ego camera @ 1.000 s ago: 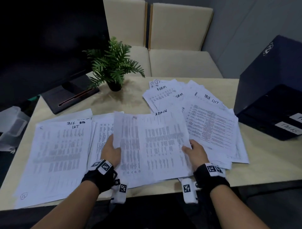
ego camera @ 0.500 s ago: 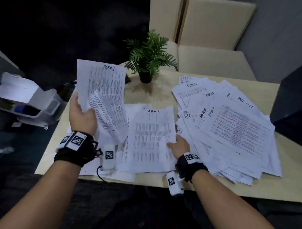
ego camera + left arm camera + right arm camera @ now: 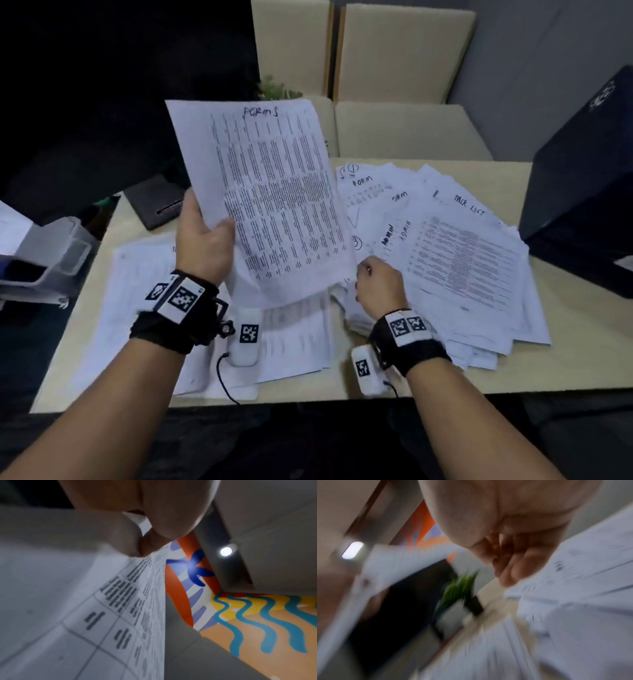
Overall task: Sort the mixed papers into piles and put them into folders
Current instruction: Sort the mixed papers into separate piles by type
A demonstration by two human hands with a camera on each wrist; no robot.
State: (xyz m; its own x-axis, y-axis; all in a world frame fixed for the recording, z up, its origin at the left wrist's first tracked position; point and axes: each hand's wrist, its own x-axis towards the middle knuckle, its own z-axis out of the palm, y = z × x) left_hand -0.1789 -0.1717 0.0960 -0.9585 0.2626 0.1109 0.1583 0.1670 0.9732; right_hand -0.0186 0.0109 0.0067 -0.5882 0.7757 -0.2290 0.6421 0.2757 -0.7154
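Observation:
My left hand grips a thin sheaf of printed sheets headed FORMS by its left edge and holds it upright above the table. The left wrist view shows the thumb pressed on that printed sheaf. My right hand hovers with curled fingers at the near left edge of the fanned mixed pile. The right wrist view is blurred: curled fingers touch the white sheets, and whether they pinch one is unclear. Two flat piles lie under my left arm.
A large dark box stands at the table's right end. A black folder and a small plant sit at the back left. A clear plastic tray stands off the left edge. Beige seats lie behind the table.
My left hand lifted the FORMS sheets off the table and raised them in front of me. My right hand left the ADMIN pile and moved right to the fanned pile.

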